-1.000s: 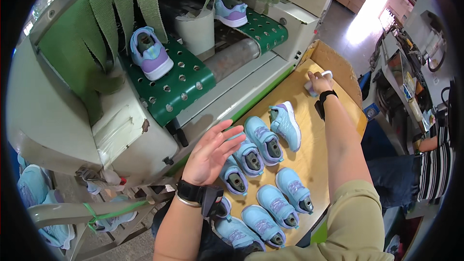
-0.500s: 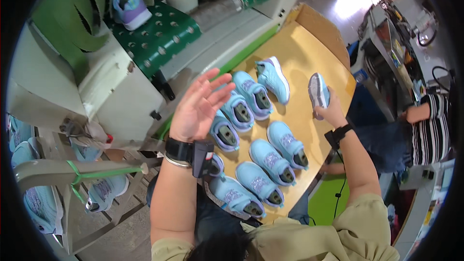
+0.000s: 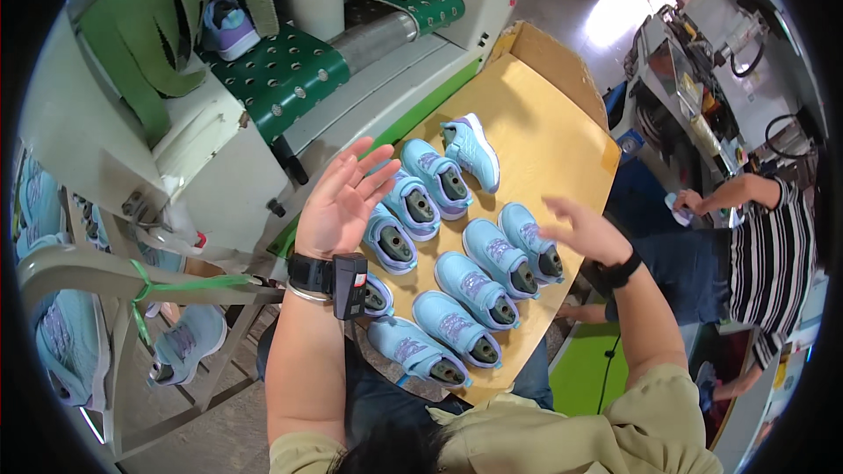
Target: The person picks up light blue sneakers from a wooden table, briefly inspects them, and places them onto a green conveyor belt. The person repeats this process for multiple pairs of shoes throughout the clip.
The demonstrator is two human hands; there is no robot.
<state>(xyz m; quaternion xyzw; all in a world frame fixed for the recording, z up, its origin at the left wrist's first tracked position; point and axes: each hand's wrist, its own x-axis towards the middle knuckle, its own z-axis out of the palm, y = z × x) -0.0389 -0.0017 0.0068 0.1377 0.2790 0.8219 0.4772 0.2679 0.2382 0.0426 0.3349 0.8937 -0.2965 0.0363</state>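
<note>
Light blue children's sneakers with dark shoe lasts inside stand in two slanting rows on the tan tabletop (image 3: 562,114). My left hand (image 3: 341,206) is raised palm up over the left row, fingers apart and holding nothing; it hides part of that row. Just right of the end sneaker (image 3: 520,226) of the right row is my right hand (image 3: 584,230), open, fingers stretched toward that shoe and slightly blurred. Whether it touches the shoe I cannot tell. At the far end of the left row, another sneaker (image 3: 474,151) lies tipped on its side.
Left of the table runs a machine with a green perforated conveyor belt (image 3: 299,79), a purple-and-blue sneaker (image 3: 230,28) on it under hanging green strips. A metal rack (image 3: 176,281) with more sneakers stands at lower left. A person in a striped shirt (image 3: 773,254) works at right.
My right hand has let go of the sneaker it held, which now stands at the end of the right row. My left hand stays raised and open.
</note>
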